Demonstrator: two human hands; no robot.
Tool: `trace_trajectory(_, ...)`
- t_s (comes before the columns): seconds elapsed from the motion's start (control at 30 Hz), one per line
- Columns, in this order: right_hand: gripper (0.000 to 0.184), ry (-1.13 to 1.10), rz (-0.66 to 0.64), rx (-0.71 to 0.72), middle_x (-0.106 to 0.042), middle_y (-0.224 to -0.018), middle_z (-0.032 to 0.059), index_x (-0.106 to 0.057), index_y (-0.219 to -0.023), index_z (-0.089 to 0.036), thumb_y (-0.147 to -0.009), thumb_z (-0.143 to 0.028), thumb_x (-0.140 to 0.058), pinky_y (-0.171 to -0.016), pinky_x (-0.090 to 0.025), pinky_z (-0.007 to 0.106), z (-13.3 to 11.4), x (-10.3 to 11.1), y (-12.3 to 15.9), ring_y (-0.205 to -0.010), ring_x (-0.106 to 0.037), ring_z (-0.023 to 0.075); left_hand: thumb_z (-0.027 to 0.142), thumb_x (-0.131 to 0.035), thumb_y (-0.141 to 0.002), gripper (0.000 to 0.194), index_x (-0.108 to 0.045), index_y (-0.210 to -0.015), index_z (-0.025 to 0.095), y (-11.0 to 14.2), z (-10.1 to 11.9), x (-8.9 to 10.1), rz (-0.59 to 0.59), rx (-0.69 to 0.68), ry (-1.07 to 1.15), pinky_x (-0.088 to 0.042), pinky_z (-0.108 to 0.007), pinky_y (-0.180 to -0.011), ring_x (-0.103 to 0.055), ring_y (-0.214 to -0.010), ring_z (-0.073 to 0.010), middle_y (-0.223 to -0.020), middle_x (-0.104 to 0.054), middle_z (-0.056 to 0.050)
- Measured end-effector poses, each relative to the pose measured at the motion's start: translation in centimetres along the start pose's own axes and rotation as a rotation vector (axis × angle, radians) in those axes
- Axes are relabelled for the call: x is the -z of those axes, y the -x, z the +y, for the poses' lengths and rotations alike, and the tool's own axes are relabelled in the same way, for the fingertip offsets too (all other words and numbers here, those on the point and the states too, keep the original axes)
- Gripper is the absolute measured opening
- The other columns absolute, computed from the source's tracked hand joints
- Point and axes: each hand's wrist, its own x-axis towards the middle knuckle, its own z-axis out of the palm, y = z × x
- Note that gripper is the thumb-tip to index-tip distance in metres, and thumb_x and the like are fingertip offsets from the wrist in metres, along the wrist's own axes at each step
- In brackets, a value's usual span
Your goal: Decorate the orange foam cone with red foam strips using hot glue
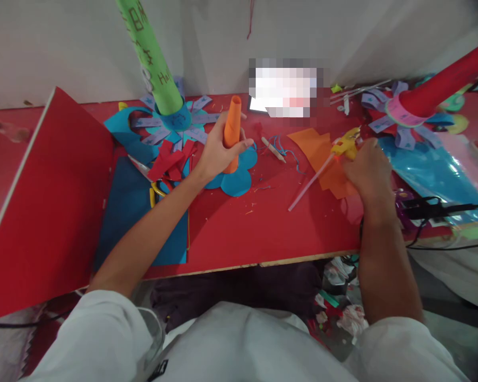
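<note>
My left hand (pixel 219 151) is wrapped round a rolled orange paper tube (pixel 233 123). The tube stands nearly upright over a blue flower-shaped paper cutout (pixel 237 183), and the hand partly hides where the two meet. On the right, my right hand (pixel 370 170) is closed on a yellow hot glue gun (pixel 346 144). A long clear glue stick (pixel 310 183) sticks out of the glue gun toward the lower left. Orange paper pieces (pixel 314 154) lie beneath and beside the gun. Scissors (pixel 156 193) with yellow handles lie left of my left forearm, near red paper scraps (pixel 171 162).
A green paper tube (pixel 155 63) on a blue base stands at back left, a red one (pixel 450 79) at right. A red board (pixel 51 207) leans up at left. Blue string (pixel 289 151), a blurred bright screen (pixel 284 90) and plastic-wrapped sheets (pixel 426 175) share the red table (pixel 239 233).
</note>
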Motion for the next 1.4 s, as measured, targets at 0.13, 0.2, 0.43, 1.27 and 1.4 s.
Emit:
trace_trajectory(0.13,0.049,-0.117,-0.01,0.259,-0.068,-0.131,0.0288,-0.054,-0.134,-0.017,-0.087,-0.018,-0.066,-0.093,-0.045,0.046,-1.4,-0.6,1.1,-0.118,-0.065,0.0365,0.055,-0.086,-0.083,0.052,-0.06,-0.117,0.026,1.8,-1.8,0.2,0.07,0.063,-0.058,-0.058,-0.034,-0.077,-0.068,-0.084,-0.0184,-0.095,-0.069,-0.002)
trace_trajectory(0.2,0.051,-0.149,-0.024,0.398,-0.067,-0.132,0.0286,-0.054,-0.133,-0.017,-0.083,-0.015,-0.062,-0.099,-0.045,0.048,-2.1,-1.1,1.6,-0.121,-0.061,0.0373,0.055,-0.083,-0.085,0.049,-0.059,-0.116,0.025,2.2,-2.2,0.4,0.087,0.086,-0.063,-0.059,-0.035,-0.079,-0.068,-0.085,-0.0186,-0.097,-0.07,-0.003)
trace_trajectory(0.43,0.04,-0.363,-0.115,0.738,-0.07,-0.125,0.0192,-0.06,-0.132,-0.023,-0.096,-0.04,-0.054,-0.103,-0.049,0.06,-5.0,-1.8,2.5,-0.118,-0.062,0.0396,0.055,-0.083,-0.085,0.048,-0.062,-0.115,0.024,1.3,-1.1,1.6,-0.028,0.059,0.036,-0.059,-0.035,-0.081,-0.069,-0.086,-0.0184,-0.099,-0.071,-0.004)
trace_trajectory(1.27,0.024,-0.879,-0.107,0.93,-0.076,-0.096,0.0077,-0.068,-0.096,-0.033,-0.099,-0.056,-0.069,-0.087,-0.061,0.054,-12.5,-1.1,6.7,-0.092,-0.073,0.0315,0.083,-0.073,-0.084,0.072,-0.058,-0.119,0.023,1.8,-2.7,2.4,-0.124,0.148,0.055,-0.058,-0.036,-0.087,-0.07,-0.098,-0.0215,-0.111,-0.071,-0.01)
trace_trajectory(1.4,0.031,-0.748,-0.16,0.997,-0.074,-0.096,0.0074,-0.066,-0.093,-0.029,-0.102,-0.059,-0.066,-0.087,-0.058,0.05,-13.0,-1.0,7.3,-0.094,-0.072,0.0301,0.079,-0.073,-0.087,0.064,-0.059,-0.113,0.023,2.0,-3.1,2.3,-0.115,0.119,0.028,-0.057,-0.035,-0.085,-0.068,-0.094,-0.0203,-0.105,-0.069,-0.007)
